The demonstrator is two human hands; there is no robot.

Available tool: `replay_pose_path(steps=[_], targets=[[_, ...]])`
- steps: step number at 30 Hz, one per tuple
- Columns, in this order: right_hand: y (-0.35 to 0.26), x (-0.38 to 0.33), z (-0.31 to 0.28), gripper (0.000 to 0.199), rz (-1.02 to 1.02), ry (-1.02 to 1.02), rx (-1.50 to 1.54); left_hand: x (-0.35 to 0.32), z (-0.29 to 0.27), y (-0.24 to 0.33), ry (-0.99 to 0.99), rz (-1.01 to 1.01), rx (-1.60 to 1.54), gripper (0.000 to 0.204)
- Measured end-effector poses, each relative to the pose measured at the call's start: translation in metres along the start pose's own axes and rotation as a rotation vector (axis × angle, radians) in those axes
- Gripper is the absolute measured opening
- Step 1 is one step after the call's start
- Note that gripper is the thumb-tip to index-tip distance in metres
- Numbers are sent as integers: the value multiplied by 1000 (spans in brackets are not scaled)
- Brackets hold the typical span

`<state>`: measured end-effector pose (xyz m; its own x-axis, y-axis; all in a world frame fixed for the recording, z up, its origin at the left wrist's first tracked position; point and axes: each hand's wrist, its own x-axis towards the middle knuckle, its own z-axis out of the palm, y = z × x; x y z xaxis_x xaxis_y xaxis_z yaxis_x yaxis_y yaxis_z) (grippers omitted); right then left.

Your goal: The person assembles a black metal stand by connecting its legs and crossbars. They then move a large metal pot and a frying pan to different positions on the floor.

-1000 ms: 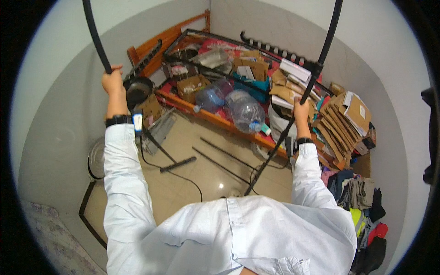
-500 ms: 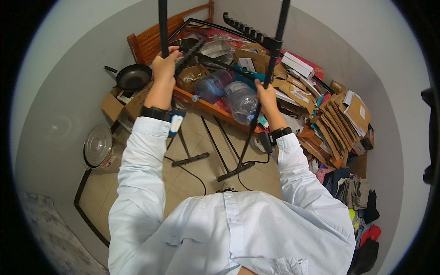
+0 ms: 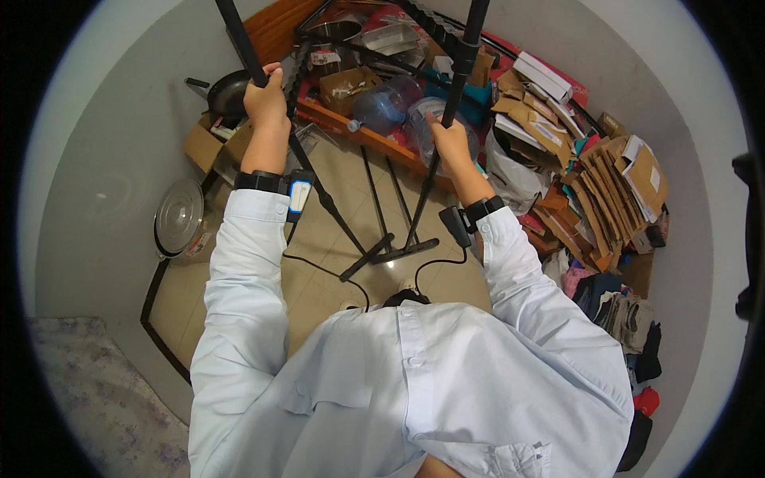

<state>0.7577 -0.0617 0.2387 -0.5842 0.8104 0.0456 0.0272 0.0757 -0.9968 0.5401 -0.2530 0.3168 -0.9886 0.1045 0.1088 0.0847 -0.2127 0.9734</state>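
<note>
Two black stand poles, one gripped in each of my hands, over a cluttered floor.

My left hand (image 3: 265,97) is wrapped tight round the left black pole (image 3: 239,44); my right hand (image 3: 449,143) is wrapped tight round the right black pole (image 3: 464,56). Both poles run down to feet (image 3: 390,252) resting on the tiled floor (image 3: 335,239) just ahead of me. Beyond them: clear water bottles (image 3: 382,107), a frying pan (image 3: 227,92) at left, a round metal lid (image 3: 178,217) by the wall, stacked cardboard (image 3: 606,183) at right.
</note>
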Motion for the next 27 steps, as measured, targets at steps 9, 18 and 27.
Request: replay_pose_path(steps=[9, 18, 27], targets=[[4, -4, 40, 25, 30, -51, 87, -34, 12, -9, -208, -87, -135, 15], [30, -20, 52, 12, -21, -156, 19, -55, 33, -5, -367, -171, -270, 11], [40, -22, 56, 27, 12, -218, -43, -72, 52, 1, -606, -287, -292, 21]])
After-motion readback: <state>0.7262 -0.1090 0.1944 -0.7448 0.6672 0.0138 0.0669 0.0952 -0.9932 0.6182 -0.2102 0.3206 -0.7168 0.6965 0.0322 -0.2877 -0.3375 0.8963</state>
